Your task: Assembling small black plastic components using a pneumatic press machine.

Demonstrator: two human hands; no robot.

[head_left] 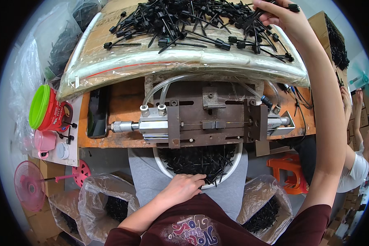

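Note:
My right hand is closed at the far right of a heaped pile of black plastic stems with knobbed heads. From its grip sticks out one black stem's knobbed head. On my lap rests a white-rimmed basin full of black stems. My left hand lies at its near rim, fingers curled together; what they hold, if anything, is hidden. Beyond the basin stands a brown metal fixture with a silver cylinder at its left and a small grey block in the middle.
The pile lies on a raised cardboard tray with a plastic-wrapped edge. A phone, red-green bucket and pink cup are left. Stem-filled bags flank my legs. An orange stool and another person are right.

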